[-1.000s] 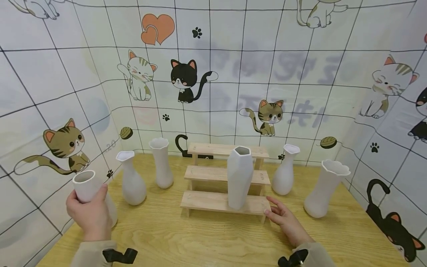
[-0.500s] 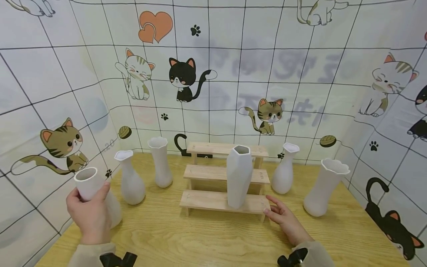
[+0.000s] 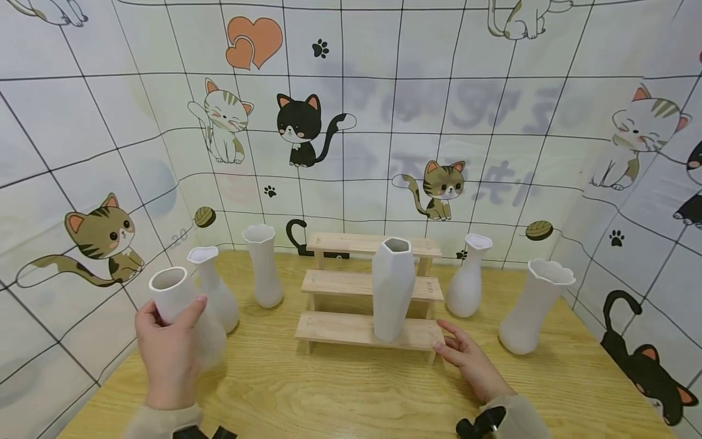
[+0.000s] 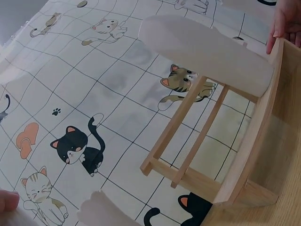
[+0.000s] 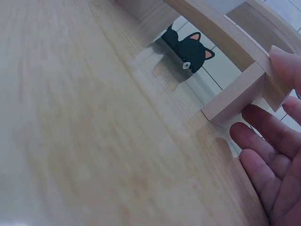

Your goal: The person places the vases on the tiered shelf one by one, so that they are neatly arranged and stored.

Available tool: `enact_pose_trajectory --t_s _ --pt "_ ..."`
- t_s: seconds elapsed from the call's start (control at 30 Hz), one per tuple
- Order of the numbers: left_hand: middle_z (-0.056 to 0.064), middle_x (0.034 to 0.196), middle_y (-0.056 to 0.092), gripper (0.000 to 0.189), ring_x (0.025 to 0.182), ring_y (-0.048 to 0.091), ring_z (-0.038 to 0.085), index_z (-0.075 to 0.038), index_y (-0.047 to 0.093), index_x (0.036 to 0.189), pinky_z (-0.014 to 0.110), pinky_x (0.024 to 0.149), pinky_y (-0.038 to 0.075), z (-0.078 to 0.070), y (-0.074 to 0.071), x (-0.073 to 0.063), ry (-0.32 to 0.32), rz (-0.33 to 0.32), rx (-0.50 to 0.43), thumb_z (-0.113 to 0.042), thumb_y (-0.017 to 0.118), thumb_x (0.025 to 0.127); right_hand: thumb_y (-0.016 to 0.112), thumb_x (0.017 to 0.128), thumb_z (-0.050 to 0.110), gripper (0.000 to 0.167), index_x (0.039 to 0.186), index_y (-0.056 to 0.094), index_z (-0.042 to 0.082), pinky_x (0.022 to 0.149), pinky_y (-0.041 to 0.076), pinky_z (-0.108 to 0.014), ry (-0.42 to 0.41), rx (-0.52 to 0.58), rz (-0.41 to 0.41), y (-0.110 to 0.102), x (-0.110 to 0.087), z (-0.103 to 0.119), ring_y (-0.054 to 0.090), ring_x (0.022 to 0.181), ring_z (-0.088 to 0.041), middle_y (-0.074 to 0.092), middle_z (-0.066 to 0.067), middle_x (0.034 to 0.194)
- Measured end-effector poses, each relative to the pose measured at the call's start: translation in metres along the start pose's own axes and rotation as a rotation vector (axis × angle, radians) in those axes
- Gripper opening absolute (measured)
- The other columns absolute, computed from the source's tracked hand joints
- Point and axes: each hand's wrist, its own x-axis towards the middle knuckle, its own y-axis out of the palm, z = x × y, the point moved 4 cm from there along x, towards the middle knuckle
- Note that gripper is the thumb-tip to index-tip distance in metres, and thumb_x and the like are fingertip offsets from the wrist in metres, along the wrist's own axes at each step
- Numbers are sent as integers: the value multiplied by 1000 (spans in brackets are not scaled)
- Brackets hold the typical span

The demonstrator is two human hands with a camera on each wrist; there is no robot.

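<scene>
My left hand (image 3: 167,341) grips the neck of a white vase (image 3: 178,305) at the table's left, held just in front of a round-bellied white vase (image 3: 218,299). A tall faceted white vase (image 3: 392,289) (image 4: 207,54) stands on the lowest step of a small wooden stepped stand (image 3: 362,332) (image 4: 254,141) (image 5: 235,101). My right hand (image 3: 466,356) (image 5: 270,160) lies flat on the table with straight fingers touching the right end of that lowest step.
More white vases stand around the stand: one slim vase (image 3: 263,274) at back left, one (image 3: 468,283) at back right, a wide flared one (image 3: 534,308) at far right. Cat-print sheets (image 3: 384,122) wall in the wooden table (image 3: 351,390) on three sides.
My left hand has carried its vase to the right and a little up, from the table's left edge to just in front of the round-bellied vase. The right hand has not moved.
</scene>
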Motion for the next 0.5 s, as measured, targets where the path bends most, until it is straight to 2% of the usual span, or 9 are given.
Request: enact_pose_trajectory --t_s 0.3,0.5 --pt "-2 121 47 60 110 45 17 -15 44 126 41 93 34 -1 31 -12 14 140 -10 -13 81 79 63 94 29 66 150 31 15 103 32 -53 0 4 -8 0 0 1 39 130 -34 39 -22 144" --pt "0 122 48 59 111 46 19 -13 43 127 41 93 34 -7 50 -21 11 223 -27 -11 79 80 63 94 30 66 151 30 16 104 30 -55 5 -1 -3 0 0 1 38 131 -35 39 -23 144"
